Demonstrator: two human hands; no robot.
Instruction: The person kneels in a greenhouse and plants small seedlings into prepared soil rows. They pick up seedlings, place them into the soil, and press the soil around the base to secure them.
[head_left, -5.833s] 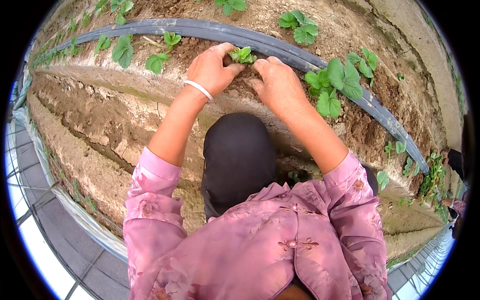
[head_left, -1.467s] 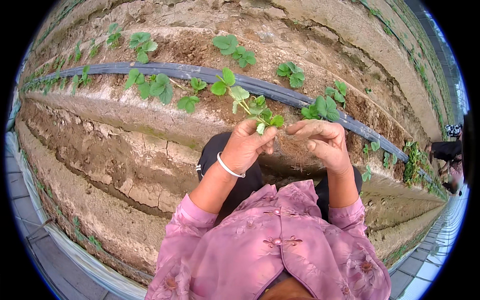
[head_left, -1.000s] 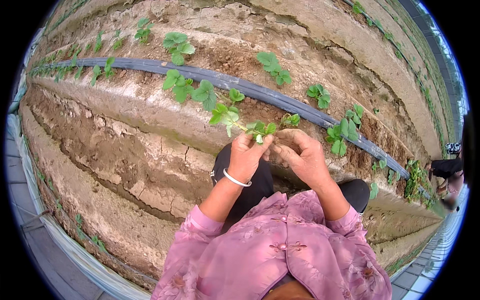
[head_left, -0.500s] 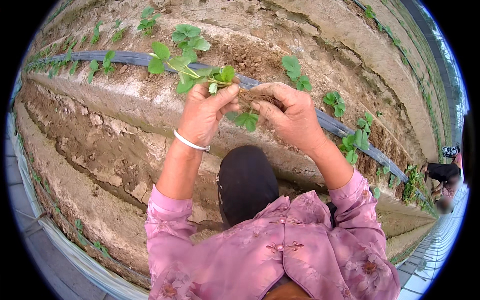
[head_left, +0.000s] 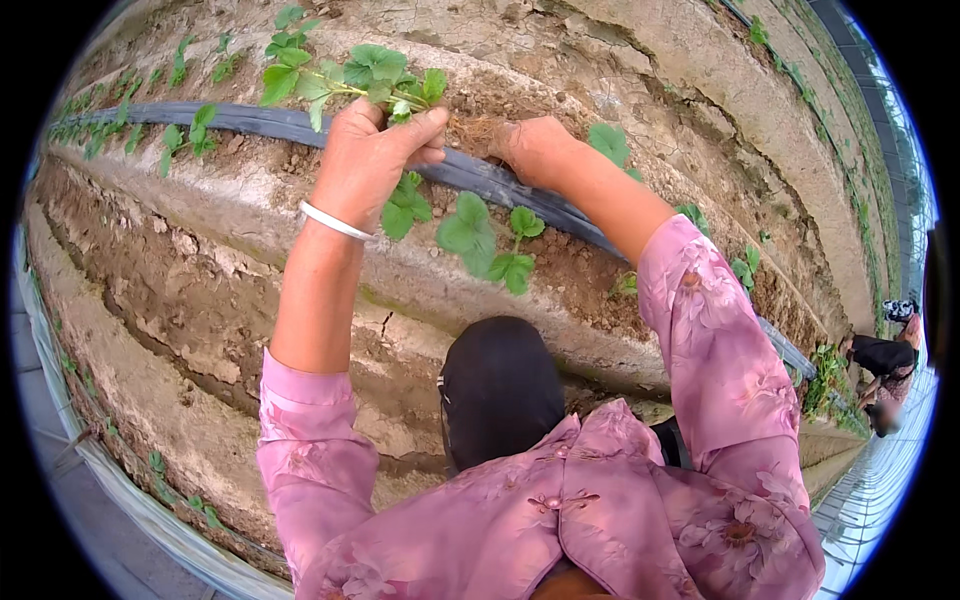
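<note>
Green leaves on pale stems make up the seedling [head_left: 384, 94], which in the head view lies sideways over the far side of the black hose [head_left: 460, 170]. The left hand [head_left: 365, 160] clamps its base between thumb and fingers, with the leaves pointing left and brown roots [head_left: 475, 130] trailing right. Beside those roots is the right hand [head_left: 540, 150], knuckles up; its fingertips are hidden, so I cannot tell whether they are closed on the strands or apart.

The roots look fine, so a hard pull between the hands could tear them, and too tight a pinch could bruise the stems. The held leaves overlap a plant [head_left: 375, 62] behind and could snag on it if dragged across.

A lobed plant [head_left: 470, 235] grows on the hose's near side; a half-hidden plant [head_left: 608, 143] sits behind the right forearm, where that arm could brush it. A dark knee [head_left: 500, 390] stands before the bed [head_left: 300, 195]. At far right, a co-worker [head_left: 885, 350] is near a leafy heap [head_left: 828, 375].
</note>
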